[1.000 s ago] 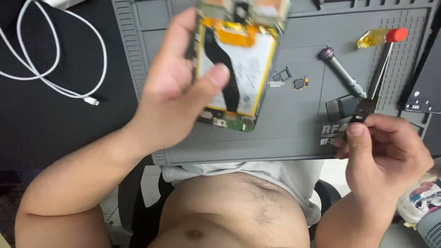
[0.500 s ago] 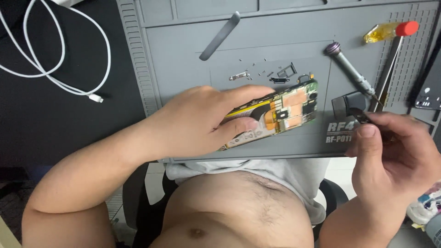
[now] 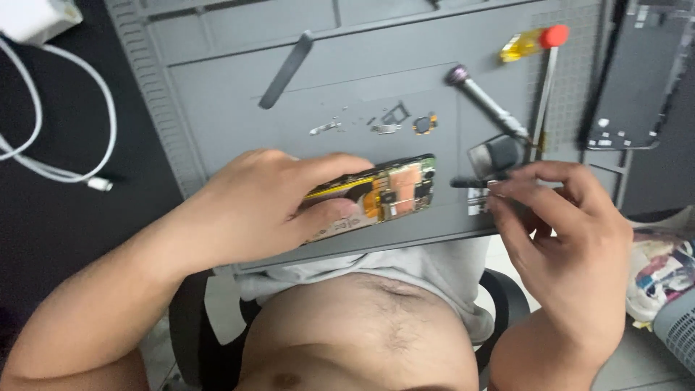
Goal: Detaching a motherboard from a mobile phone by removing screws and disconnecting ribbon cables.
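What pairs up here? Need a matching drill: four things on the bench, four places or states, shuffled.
Things:
1. open phone
2. black tool
3. spudger
4. white cable

Places or states:
A. lies slanted on the grey mat, untouched
B. pinched in the right hand
C. on the dark surface left of the mat
D. gripped by the left hand, circuit side showing

Pairs: 1-D, 2-B, 3-A, 4-C

A matt grey rubbery mat (image 3: 217,94) is seen, ribbed at its edge. Glossy copper-toned circuitry is shown on the opened phone (image 3: 384,192). A smooth white plastic cable (image 3: 108,123) is laid beside.
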